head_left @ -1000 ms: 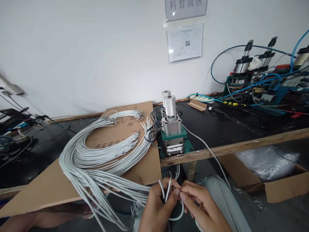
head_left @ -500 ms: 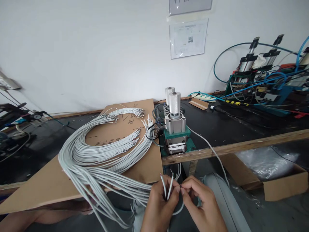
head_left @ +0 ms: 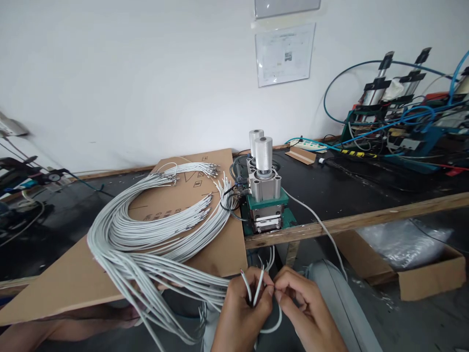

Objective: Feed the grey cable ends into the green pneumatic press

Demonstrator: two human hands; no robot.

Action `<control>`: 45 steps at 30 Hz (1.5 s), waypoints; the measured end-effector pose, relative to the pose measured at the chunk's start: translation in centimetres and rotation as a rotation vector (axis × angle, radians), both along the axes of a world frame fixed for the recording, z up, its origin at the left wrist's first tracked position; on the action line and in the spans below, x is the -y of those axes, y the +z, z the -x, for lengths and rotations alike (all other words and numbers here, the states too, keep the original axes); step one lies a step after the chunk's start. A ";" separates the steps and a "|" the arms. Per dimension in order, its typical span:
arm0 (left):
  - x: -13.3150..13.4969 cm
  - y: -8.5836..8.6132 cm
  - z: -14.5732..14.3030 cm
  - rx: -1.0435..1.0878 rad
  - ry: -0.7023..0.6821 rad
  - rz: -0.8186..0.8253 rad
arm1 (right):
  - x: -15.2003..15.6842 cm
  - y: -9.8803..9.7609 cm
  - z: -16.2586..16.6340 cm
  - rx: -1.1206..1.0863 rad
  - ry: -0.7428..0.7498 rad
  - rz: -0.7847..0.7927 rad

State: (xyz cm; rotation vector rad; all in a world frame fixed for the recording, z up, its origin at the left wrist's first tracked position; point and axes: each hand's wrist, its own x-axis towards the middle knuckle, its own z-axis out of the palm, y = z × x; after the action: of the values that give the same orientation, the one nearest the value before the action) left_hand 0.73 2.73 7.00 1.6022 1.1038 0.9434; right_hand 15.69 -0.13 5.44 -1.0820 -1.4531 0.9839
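White wires (head_left: 258,289): clasped in left hand (head_left: 242,313), in front of bench edge (head_left: 330,226), with two ends up. At right hand (head_left: 307,304), narrow at fingertips, meeting left's; can't tell if gripping. Leftward, cable bundle (head_left: 110,233) on cardboard (head_left: 225,259); beyond, metal-cylinder fixture (head_left: 265,189).

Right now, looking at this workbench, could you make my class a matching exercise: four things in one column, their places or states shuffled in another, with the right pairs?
Things
1. Left hand
2. Clear plastic
3. Power strip
4. Big cable bundle

Places and states
A. In the open box below the tabletop
B. Curving over the cardboard sheet
C. Two pale cable ends stick up from it
D. Near the wall

Pairs: 1-C, 2-A, 3-D, 4-B
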 end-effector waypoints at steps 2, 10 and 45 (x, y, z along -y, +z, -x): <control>0.0 0.0 0.0 -0.005 0.003 0.000 | 0.0 -0.2 0.2 -0.045 -0.006 0.016; 0.3 0.7 -0.3 0.071 0.059 0.010 | -0.7 -2.7 2.5 -0.350 -0.108 0.030; -0.3 -0.5 -0.8 0.227 0.174 0.118 | -1.9 -4.1 7.2 -0.753 -0.422 0.052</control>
State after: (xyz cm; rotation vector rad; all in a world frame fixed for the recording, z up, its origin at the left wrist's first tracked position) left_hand 1.51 2.98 6.51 1.2843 1.1301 1.1228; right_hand 8.52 1.78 1.30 -0.8621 -0.5640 0.9711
